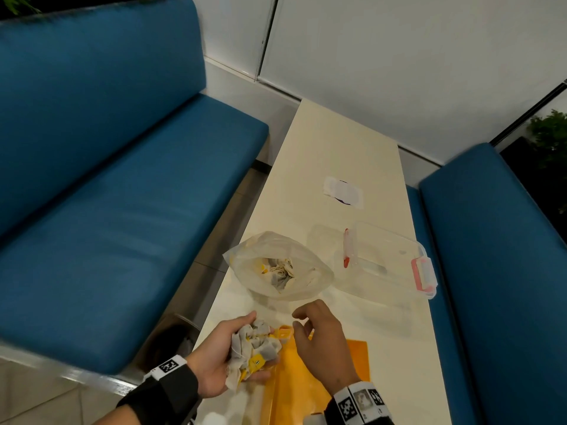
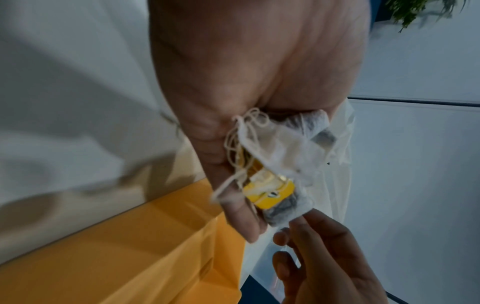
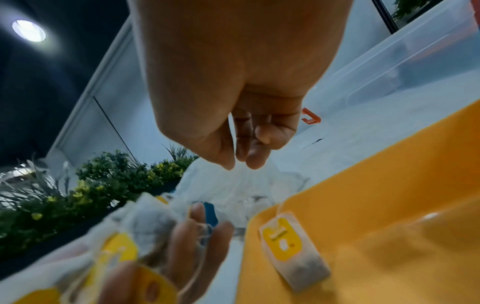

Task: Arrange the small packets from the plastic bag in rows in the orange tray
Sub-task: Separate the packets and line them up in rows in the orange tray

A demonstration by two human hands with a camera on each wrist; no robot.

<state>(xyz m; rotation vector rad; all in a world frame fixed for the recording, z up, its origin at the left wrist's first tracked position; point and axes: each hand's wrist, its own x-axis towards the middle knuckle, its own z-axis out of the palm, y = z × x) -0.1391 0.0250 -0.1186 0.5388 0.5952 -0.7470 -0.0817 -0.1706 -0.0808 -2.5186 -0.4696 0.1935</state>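
Observation:
My left hand [image 1: 260, 345] grips a crumpled bunch of tea bag packets [image 2: 275, 156] with strings and yellow tags, held over the near left corner of the orange tray [image 1: 310, 391]. My right hand [image 1: 299, 322] hovers just right of the bunch above the tray, fingers loosely curled, thumb and fingertips [image 3: 253, 162] close together with nothing between them. One tea bag packet [image 3: 292, 252] lies flat in the tray's corner. The clear plastic bag [image 1: 254, 256] stands open beyond the hands with more packets inside.
A clear lidded container [image 1: 386, 256] with red latches sits right of the bag. A white paper patch [image 1: 343, 191] lies farther up the narrow cream table [image 1: 334, 142]. Blue padded benches [image 1: 122, 210] flank the table on both sides.

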